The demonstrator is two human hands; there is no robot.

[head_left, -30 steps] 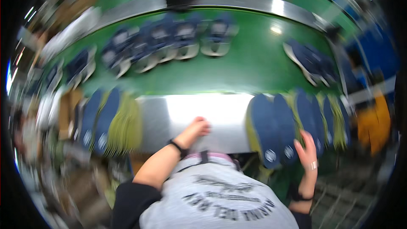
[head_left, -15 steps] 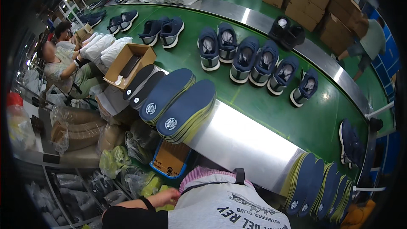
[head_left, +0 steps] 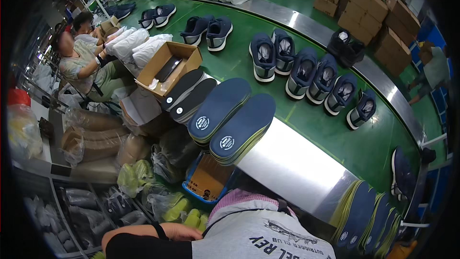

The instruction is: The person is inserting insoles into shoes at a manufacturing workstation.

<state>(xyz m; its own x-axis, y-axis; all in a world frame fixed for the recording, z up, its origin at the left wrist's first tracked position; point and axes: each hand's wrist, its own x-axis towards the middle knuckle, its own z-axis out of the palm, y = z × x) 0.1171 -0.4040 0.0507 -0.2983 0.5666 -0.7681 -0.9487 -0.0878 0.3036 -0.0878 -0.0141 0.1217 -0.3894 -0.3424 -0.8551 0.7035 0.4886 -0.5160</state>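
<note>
The left hand (head_left: pixel 187 231) is beside the grey shirt (head_left: pixel 254 235), fingers partly hidden, so I cannot tell whether it is wide or narrow; the right hand is out of view. 2 blue insole stacks (head_left: pixel 247 124) lie side by side on the metal worktop (head_left: pixel 297 158), probably keeping pairs matched, near navy shoes (head_left: pixel 302 73).

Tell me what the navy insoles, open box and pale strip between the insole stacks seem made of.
Navy insoles: probably foam with a matt fabric top, judging by the dull faces and layered yellow-green edges.
Open box: matt brown cardboard, from its thin, plain folded walls.
Pale strip: likely smooth bare metal with a sheen, since it reflects a broad bright patch.
</note>
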